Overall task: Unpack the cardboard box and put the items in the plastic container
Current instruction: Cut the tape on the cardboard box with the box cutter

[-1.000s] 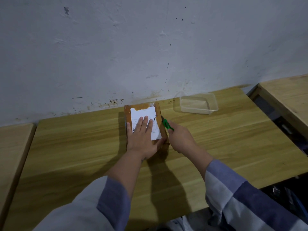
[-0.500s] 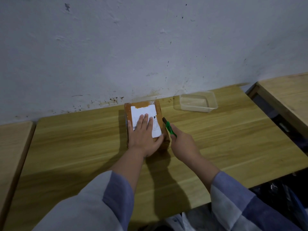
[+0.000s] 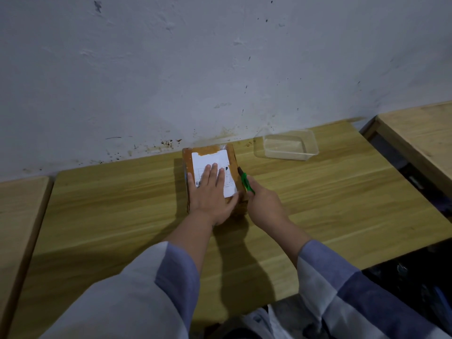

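Observation:
A brown cardboard box (image 3: pixel 210 152) with a white shipping label lies closed and taped on the wooden table (image 3: pixel 318 199), near the wall. My left hand (image 3: pixel 210 194) presses flat on the box's top, fingers spread over the label. My right hand (image 3: pixel 264 204) grips a green utility knife (image 3: pixel 245 183) whose tip lies along the box's right edge. A clear, empty plastic container (image 3: pixel 288 146) stands to the right of the box, near the wall.
A second wooden table (image 3: pixel 420 140) stands at the right across a dark gap. Another wooden surface (image 3: pixel 17 216) adjoins at the left. The stained white wall rises directly behind the box and the container.
My right hand has drawn the green knife toward me along the box's right edge. My left hand has stayed flat on the label.

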The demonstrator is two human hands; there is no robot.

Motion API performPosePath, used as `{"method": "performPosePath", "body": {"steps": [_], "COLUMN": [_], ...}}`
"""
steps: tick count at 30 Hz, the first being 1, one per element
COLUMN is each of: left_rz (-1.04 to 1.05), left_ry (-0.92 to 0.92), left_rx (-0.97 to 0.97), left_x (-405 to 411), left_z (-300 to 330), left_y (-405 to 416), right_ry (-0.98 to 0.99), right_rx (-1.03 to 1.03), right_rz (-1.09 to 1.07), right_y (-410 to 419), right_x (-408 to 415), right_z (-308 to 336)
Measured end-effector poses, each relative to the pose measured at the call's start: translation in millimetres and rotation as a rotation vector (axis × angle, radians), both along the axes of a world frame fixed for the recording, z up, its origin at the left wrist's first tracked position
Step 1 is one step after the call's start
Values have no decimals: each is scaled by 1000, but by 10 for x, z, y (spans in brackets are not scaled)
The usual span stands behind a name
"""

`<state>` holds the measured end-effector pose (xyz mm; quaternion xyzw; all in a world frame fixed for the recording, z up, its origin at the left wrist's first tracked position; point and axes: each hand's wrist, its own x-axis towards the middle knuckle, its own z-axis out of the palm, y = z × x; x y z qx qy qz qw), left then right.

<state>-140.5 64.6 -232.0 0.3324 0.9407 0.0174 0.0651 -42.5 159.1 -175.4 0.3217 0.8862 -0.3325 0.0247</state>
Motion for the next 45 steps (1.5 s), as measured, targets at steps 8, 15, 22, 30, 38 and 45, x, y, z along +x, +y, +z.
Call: {"method": "performPosePath", "body": {"steps": [8, 15, 22, 30, 38, 45], "left_rz": [15, 35, 31, -69, -192, -179], "left_ry": [-14, -29, -44, -154, -31, 51], "left_rx": [-11, -4, 12, 187, 38, -16], "left_x": [14, 10, -1, -41, -118, -41], "left_z": [6, 2, 7, 132, 107, 34], "left_y": [16, -10, -12, -219, -728, -502], "right_ry": [-20, -63, 3, 206, 194, 186], "right_rx": [9, 47, 67, -65, -100, -102], "right_rz": [10, 12, 26, -186, -239, -224], "right_y": [-84, -133, -140, -143, -152, 192], "right_x": [169, 163, 422, 404, 30, -198], "right_z": [-72, -132, -25, -176, -332, -349]}}
